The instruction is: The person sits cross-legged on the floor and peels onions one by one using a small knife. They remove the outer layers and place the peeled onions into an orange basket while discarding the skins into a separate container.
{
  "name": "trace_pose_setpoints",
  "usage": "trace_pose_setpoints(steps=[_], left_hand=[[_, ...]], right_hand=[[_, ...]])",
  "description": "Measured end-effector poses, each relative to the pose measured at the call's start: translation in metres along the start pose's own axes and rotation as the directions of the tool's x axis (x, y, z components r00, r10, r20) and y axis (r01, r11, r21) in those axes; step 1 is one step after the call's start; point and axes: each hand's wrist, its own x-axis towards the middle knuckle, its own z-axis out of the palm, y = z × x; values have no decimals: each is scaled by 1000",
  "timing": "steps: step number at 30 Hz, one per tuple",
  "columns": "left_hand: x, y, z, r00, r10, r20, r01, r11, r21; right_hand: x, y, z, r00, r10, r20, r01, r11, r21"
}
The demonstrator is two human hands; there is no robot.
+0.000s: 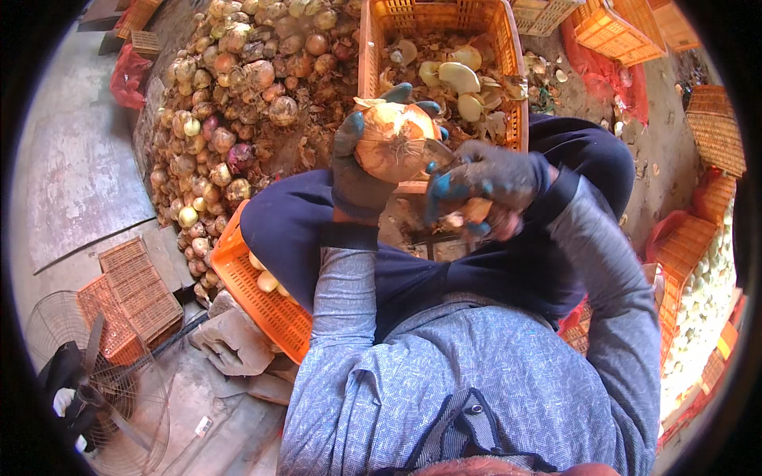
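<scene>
Concrete yard floor, heaped unpeeled onions, orange lattice plastic crates.
Head view: left hand, in a dark knit glove with blue fingertips, is closed around a round papery brown onion, root end facing the camera, above the knees. Right hand, gloved alike, is curled beside it; what it grips cannot be told. Crate beyond holds smooth peeled onions and loose skins.
</scene>
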Motion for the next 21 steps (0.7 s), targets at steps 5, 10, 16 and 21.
trace_pose_setpoints(steps=[5,10,16,21], left_hand=[[7,-5,3,999,30,-26,-35,976,-213],[18,-6,-4,984,159,-85,-154,986,61],[12,-5,4,894,387,-224,-369,922,118],[12,-7,-3,854,466,-233,-416,879,232]], right_hand=[[36,50,65,874,-446,-195,484,837,256],[57,37,83,716,-624,-314,637,767,-72],[52,15,73,765,-399,-506,235,904,-357],[29,18,44,772,-412,-485,213,885,-413]])
